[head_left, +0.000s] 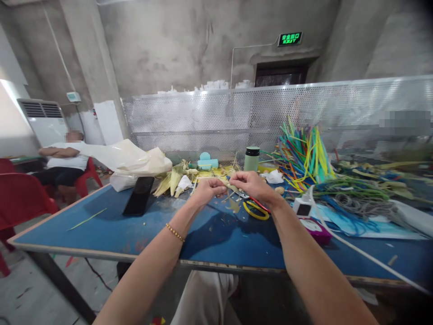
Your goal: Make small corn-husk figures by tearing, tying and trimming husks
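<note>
My left hand and my right hand are raised over the blue table, close together. Both have their fingers pinched on a small piece of pale dried husk, part of which hangs down between them. Its upper part is mostly hidden by the fingers. Just beneath my right hand lie scissors with yellow and red handles, the blades partly covered. Beyond my left hand sits a heap of dried husks with a crumpled white tissue.
A black phone and a plastic bag are on the left. A green bottle stands behind my hands. Colourful strips, tangled cords and a white charger with its cable occupy the right. One person sits far left.
</note>
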{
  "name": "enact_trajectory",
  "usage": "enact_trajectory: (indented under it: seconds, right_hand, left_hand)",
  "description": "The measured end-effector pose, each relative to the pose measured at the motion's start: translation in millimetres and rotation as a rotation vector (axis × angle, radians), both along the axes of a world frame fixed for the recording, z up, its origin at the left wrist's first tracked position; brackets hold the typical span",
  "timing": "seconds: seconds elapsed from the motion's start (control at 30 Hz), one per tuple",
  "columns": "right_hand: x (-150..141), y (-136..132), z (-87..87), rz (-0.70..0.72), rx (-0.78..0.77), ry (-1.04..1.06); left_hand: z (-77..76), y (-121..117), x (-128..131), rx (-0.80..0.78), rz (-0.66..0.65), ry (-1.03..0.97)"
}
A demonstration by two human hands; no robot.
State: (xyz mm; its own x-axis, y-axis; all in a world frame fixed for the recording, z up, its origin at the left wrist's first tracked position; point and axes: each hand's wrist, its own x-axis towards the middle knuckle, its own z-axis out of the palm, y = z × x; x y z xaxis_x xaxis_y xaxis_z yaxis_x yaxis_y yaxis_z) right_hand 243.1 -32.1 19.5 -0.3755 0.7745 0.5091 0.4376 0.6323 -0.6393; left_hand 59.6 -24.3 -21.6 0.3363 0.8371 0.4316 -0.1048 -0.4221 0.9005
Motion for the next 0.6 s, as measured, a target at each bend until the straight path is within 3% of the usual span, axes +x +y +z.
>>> enact_trajectory:
  seconds: [0.2,0.4,0.53,0.6]
  right_hand:
    - [3,4,-3.6,0.05,0.036,-0.09]
    - [-7,12,-11.8,0.001,0.121,-0.072]
    - [-9,13,-9.1,-0.193,0.313,0.062]
    - [-8,12,-7.1,-0.295,0.334,0.1]
  left_hand:
    - [-1.0,1,-1,0.036,-0.021,0.006]
    - [-4.6,2,2,0.005,-0.036,-0.095]
    - [-3.5,3,2,-0.067,0.009,-0.23]
    - [-1.9,4,2,-0.114,0.032,-0.316]
